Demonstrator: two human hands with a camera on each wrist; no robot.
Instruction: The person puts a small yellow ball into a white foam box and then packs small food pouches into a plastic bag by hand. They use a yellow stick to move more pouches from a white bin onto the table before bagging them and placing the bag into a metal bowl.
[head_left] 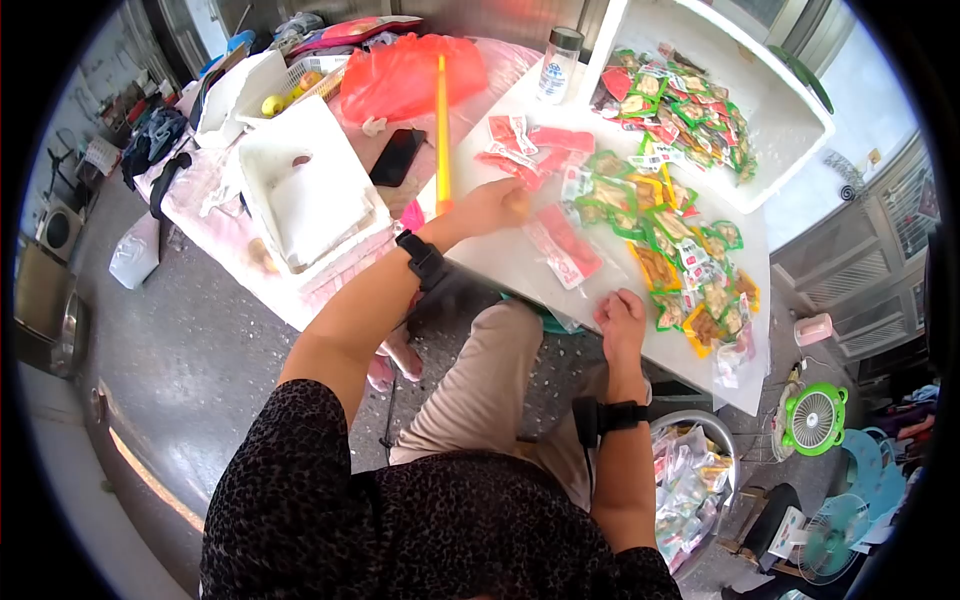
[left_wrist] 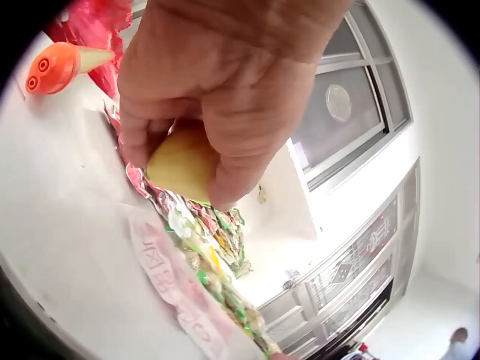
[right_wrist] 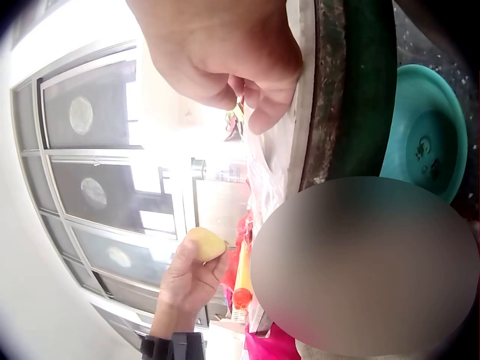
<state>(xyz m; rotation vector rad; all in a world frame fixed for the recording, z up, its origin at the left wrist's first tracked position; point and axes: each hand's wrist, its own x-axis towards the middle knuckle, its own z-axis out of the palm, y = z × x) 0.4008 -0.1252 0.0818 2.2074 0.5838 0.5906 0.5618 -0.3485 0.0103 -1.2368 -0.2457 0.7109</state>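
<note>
A yellow fruit (left_wrist: 184, 169) is gripped between the fingers and thumb of my left hand (head_left: 483, 212), above the white table's left part. The same fruit appears raised in the right wrist view. My right hand (head_left: 622, 318) rests at the table's near edge with its fingers loosely curled and nothing visible in them. Between the hands lies a flat pink-and-clear packet (head_left: 566, 246). Just beyond the left hand are several red packets (head_left: 560, 138). Green and yellow snack packets (head_left: 655, 222) spread across the table in front of the right hand.
A white foam box (head_left: 790, 120) full of packets stands at the back right, beside a lidded jar (head_left: 558, 72). On the left are a foam tray (head_left: 378, 222), a phone (head_left: 397, 157), a yellow stick (head_left: 443, 130) and a red bag (head_left: 400, 85). A metal basin (head_left: 737, 450) of packets sits below right.
</note>
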